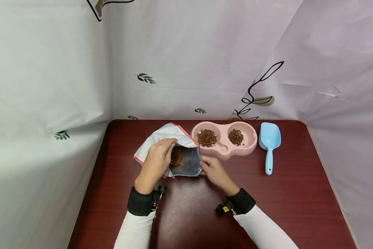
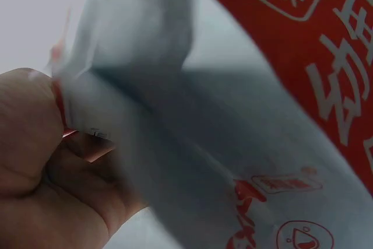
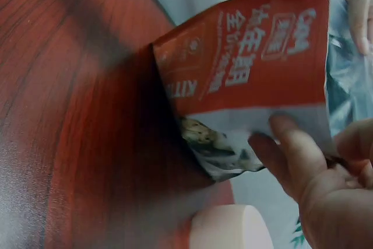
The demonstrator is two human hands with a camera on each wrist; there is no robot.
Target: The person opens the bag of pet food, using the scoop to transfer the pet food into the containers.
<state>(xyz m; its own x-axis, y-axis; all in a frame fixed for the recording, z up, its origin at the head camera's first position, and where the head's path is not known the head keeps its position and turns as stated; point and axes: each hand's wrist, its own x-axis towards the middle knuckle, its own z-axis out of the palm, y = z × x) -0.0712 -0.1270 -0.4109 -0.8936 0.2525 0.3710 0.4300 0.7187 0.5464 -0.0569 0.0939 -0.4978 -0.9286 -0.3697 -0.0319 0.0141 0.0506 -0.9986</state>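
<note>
A red and white pet food bag (image 1: 166, 133) stands on the table with its mouth spread wide. Brown kibble (image 1: 176, 157) shows inside against the silvery lining. My left hand (image 1: 157, 155) grips the bag's left rim, thumb toward the opening. On the opposite side, my right hand (image 1: 214, 170) pinches the rim; in the right wrist view its fingers (image 3: 297, 150) lie against the printed front. Just right of the bag sits a pink double bowl (image 1: 222, 152), with kibble in both of its hollows. The left wrist view is partly blurred by the bag's near side.
A light blue scoop (image 1: 270, 141) lies right of the bowl, its handle pointing to the near edge. The dark red wooden table (image 1: 286, 207) meets white patterned curtains (image 1: 180, 62) at the back and sides.
</note>
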